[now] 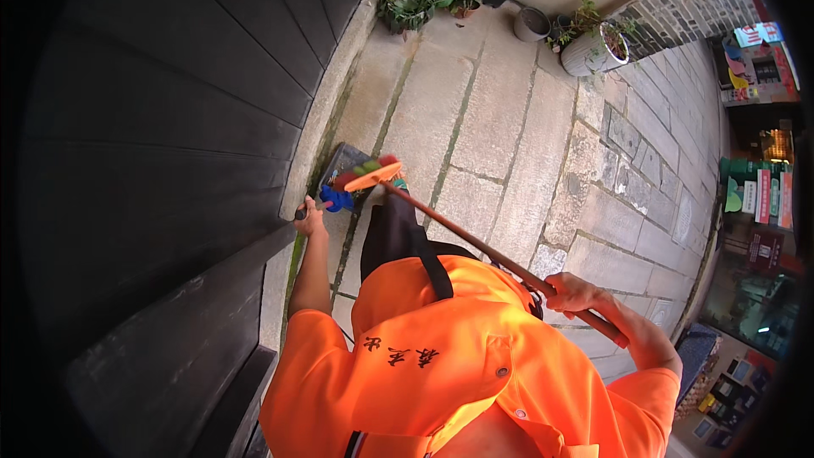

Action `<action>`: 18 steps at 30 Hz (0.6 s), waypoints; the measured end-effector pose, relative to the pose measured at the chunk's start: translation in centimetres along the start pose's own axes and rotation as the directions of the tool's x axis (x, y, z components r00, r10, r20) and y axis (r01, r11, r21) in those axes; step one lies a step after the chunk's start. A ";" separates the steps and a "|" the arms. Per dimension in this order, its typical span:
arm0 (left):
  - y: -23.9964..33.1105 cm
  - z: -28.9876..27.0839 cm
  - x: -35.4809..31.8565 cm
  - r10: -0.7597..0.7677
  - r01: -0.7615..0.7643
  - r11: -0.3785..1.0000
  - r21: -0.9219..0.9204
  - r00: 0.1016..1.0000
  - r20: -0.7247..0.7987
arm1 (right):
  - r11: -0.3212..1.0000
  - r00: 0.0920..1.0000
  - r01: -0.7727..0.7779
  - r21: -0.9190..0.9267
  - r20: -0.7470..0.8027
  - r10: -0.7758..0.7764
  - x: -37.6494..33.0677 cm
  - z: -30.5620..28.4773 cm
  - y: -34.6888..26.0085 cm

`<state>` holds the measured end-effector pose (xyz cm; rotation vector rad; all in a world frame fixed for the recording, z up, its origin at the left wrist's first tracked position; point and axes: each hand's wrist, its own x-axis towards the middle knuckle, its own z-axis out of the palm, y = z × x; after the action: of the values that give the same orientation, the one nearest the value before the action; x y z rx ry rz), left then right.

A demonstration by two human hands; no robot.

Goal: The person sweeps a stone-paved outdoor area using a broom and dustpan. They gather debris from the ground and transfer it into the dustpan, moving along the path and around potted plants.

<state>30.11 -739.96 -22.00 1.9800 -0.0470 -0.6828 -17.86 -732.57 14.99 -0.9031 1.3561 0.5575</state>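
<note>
My right hand [572, 293] is closed around the reddish-brown stick of a broom [475, 242], near its upper end. The stick slants across in front of my body to an orange broom head [375, 176]. Its red and green bristles look slightly blurred and lie over the dustpan. My left hand [312, 217] grips a short-looking handle with a dark end, seen nearly end-on. It appears to lead through a blue fitting to the dark dustpan [346, 159], which sits by the stone edging. The broom head hides part of the pan and whatever is inside.
A dark panelled wall [186, 110] with a stone ledge [326, 102] runs close on my left. Paving slabs [492, 127] stretch ahead and right. Potted plants [409, 7] stand ahead, with a white ribbed planter [593, 53] farther right. Shopfronts [759, 280] line the far right.
</note>
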 end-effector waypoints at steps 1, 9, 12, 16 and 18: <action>-0.5 -0.9 -0.5 -0.011 0.011 1.000 0.001 1.000 0.029 | 1.000 0.999 0.009 0.009 -0.044 -0.008 -0.1 0.5 1.2; -1.7 -11.1 -4.5 -0.169 0.167 0.979 -0.117 0.986 -0.008 | 0.929 0.907 0.290 0.230 -0.377 -0.189 4.8 1.9 7.2; -2.6 -14.9 -4.7 -0.200 0.196 0.971 -0.140 0.980 -0.015 | 0.881 0.880 0.343 0.325 -0.438 -0.181 7.2 2.4 7.0; -3.2 -19.5 -4.9 -0.280 0.265 0.954 -0.137 0.955 -0.100 | 0.859 0.858 0.379 0.345 -0.478 -0.187 9.8 2.8 4.4; -4.2 -21.5 -4.7 -0.312 0.285 0.942 -0.178 0.939 -0.145 | 0.890 0.844 0.374 0.260 -0.493 -0.211 11.8 3.0 2.6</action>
<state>35.48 -719.03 -16.02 1.9051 0.4088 -0.6841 -16.22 -730.47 2.87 -0.9580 1.6260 -0.1554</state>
